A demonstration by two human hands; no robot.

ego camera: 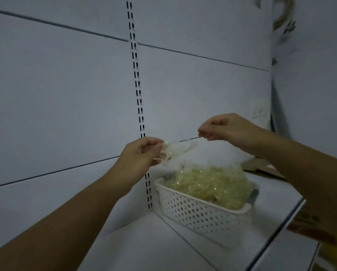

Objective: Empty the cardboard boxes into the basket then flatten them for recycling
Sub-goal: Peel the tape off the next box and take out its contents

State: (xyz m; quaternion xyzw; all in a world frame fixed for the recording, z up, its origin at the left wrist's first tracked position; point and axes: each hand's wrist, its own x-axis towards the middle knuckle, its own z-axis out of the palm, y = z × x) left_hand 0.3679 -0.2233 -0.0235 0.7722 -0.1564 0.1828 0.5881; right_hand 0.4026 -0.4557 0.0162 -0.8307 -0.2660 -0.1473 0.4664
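A white perforated plastic basket (195, 210) sits on a white shelf near the back corner. Inside it rests a clear plastic bag (208, 182) filled with yellowish-green pieces. My left hand (140, 153) pinches the bag's crumpled top at the left. My right hand (226, 128) is raised to the right of it with fingers pinched together; a thin film or strand seems to stretch between the two hands. A flattened piece of brown cardboard (261, 169) lies on the shelf behind the basket, partly hidden by my right forearm.
The white shelf (154, 247) has a front edge running down to the right. A slotted upright rail (138, 90) stands in the white back panel. A brown box with print (308, 225) pokes in at the lower right.
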